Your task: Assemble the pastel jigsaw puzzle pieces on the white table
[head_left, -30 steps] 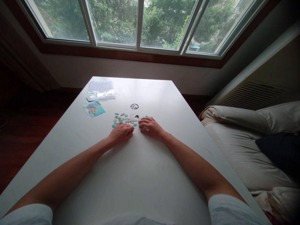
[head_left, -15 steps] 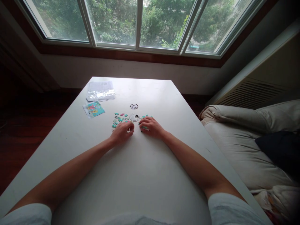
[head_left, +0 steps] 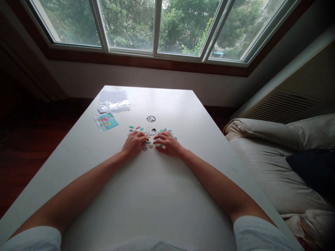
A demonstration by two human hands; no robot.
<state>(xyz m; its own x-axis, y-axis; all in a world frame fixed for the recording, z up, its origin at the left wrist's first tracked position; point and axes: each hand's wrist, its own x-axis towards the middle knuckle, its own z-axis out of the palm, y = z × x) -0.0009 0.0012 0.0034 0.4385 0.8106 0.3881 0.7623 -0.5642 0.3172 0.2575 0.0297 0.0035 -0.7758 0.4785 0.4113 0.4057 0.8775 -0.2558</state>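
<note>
Small teal and pink puzzle pieces (head_left: 146, 145) lie scattered on the white table (head_left: 157, 195), just this side of a round cap (head_left: 151, 131) set in its top. The left hand (head_left: 134, 144) lies palm down on the pieces left of the cap, fingers loosely spread and flat; whether it pinches one I cannot tell. The right hand (head_left: 169, 144) rests likewise right of the cap, fingers spread over more pieces. Left of the cap lies a colourful picture card (head_left: 106, 121), and beyond that a clear plastic bag (head_left: 113, 101).
</note>
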